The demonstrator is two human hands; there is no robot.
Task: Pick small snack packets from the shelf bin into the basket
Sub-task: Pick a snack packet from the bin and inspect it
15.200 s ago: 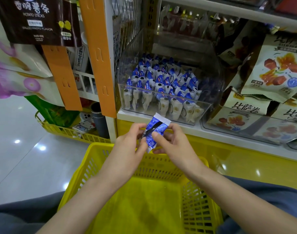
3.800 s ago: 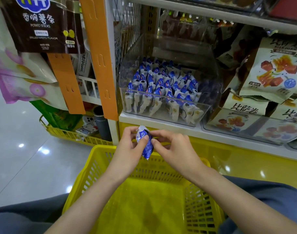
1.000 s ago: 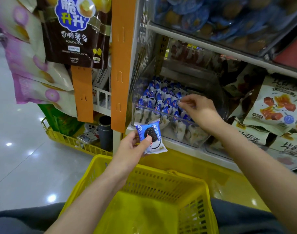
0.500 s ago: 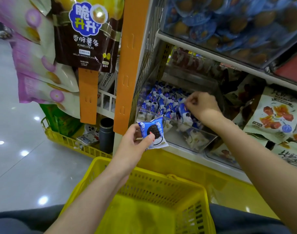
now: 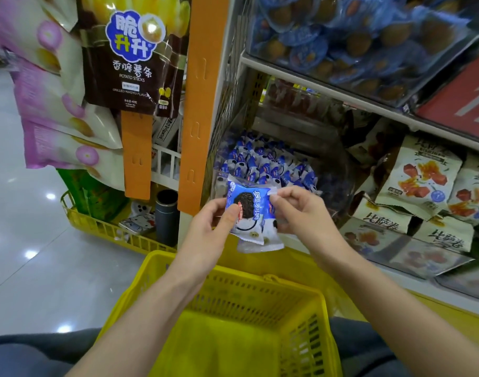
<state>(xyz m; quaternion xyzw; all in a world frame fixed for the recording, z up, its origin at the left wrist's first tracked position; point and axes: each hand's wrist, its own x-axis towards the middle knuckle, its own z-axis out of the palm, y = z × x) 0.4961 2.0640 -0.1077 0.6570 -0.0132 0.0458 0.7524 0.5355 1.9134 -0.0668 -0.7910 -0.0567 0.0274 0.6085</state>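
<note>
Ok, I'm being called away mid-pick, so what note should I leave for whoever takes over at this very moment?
Left hand: grips the blue snack packet by its left edge.
Right hand: pinches its top right corner.
A second packet seems tucked behind it.
Both are held above the yellow basket, in front of the clear shelf bin, which holds many more packets.
Done: taken out of the bin.
Left: drop them in the basket; none shows inside yet.
</note>
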